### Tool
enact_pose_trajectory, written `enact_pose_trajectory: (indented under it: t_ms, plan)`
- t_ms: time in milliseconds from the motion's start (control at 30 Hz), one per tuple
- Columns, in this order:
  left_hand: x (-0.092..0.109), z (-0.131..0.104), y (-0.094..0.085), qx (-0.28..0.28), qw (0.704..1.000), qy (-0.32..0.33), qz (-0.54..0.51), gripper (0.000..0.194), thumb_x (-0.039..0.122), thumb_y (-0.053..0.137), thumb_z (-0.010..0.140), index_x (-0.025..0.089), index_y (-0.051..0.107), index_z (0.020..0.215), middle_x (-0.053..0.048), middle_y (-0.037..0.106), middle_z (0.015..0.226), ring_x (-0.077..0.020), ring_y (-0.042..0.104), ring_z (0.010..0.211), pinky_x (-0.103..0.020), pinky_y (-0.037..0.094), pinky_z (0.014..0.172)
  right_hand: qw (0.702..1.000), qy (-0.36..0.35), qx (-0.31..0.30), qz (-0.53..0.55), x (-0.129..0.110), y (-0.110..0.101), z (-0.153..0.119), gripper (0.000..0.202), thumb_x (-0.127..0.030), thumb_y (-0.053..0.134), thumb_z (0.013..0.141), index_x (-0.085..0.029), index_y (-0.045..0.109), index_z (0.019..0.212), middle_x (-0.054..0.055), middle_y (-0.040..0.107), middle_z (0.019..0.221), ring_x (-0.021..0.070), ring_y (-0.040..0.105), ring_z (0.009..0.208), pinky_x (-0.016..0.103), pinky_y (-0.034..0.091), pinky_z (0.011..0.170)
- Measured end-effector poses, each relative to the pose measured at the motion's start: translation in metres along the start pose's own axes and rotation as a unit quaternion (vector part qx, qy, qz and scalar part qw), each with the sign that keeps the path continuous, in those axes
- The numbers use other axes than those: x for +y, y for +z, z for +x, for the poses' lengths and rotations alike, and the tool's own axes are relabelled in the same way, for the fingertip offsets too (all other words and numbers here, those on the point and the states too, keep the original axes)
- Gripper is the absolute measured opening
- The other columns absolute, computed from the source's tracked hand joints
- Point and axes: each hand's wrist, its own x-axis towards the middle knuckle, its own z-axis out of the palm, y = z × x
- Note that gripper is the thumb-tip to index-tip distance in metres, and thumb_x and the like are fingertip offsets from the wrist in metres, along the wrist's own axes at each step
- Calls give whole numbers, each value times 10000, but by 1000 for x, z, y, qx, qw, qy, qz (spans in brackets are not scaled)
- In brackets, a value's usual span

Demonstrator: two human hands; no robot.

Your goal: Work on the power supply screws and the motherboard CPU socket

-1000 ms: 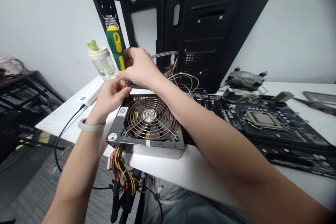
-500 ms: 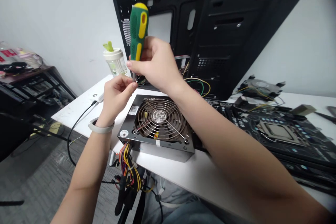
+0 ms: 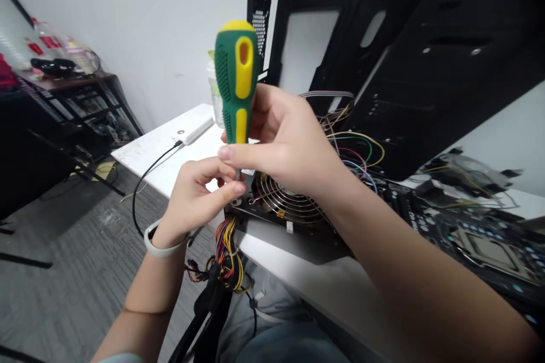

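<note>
My right hand grips a green and yellow screwdriver, which stands nearly upright with its handle on top. Around the lower end of its shaft, the thumb and forefinger of my left hand are pinched together; the tip is hidden there, and whether a screw sits on it I cannot tell. Just below both hands lies a power supply, its round wire fan grille facing up and partly covered by my right hand. A bundle of coloured cables hangs from its left end over the table edge.
Behind stands a black computer case with loose thin wires at its foot. A motherboard lies to the right. On the white table are a white block with a black cable and a clear cup.
Both hands have come down and nearer with the screwdriver, from behind the power supply to over its left front corner. The view has shifted left, so the surroundings appear further right.
</note>
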Motion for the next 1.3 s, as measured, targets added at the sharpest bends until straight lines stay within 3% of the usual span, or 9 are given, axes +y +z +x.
enact_pose_trajectory:
  t_ms: [167, 600, 867, 1133, 1300]
  plan:
    - [-2, -4, 0, 8, 1000, -13, 6, 411, 573, 707, 821, 195, 626, 680, -15, 624, 625, -147, 549, 563, -281, 452, 539, 1000, -2, 4, -1, 6, 0, -1, 288, -117, 770, 656, -169, 554, 840, -83, 599, 792, 132, 661, 814, 264, 563, 742]
    - [-9, -10, 0, 18, 999, -27, -2, 423, 605, 708, 805, 208, 630, 683, -17, 624, 634, -161, 561, 580, -306, 477, 569, 1000, 17, -8, 14, 3, 3, -2, 335, 32, 719, 638, -174, 477, 744, -67, 539, 742, 117, 613, 757, 267, 543, 739]
    - [-9, -11, 0, 23, 999, -27, 0, 423, 607, 718, 795, 206, 642, 686, -20, 637, 637, -164, 561, 581, -310, 471, 567, 999, 2, -21, 25, 3, 2, -3, 323, -33, 751, 658, -192, 485, 749, -73, 567, 763, 111, 608, 747, 245, 536, 709]
    - [-12, -13, 1, 32, 999, 6, -7, 370, 520, 755, 802, 195, 630, 679, 1, 631, 614, -134, 533, 548, -279, 440, 540, 995, -28, -80, 44, 7, -3, -3, 295, -15, 713, 687, -169, 500, 819, -69, 581, 789, 79, 611, 746, 183, 536, 695]
    - [-12, -13, 2, 33, 999, 18, -15, 296, 427, 790, 795, 190, 636, 708, 13, 645, 648, -122, 549, 573, -256, 446, 562, 987, 6, -150, 62, 3, -14, 1, 268, 40, 643, 749, -153, 499, 866, -37, 627, 822, 89, 660, 804, 151, 550, 698]
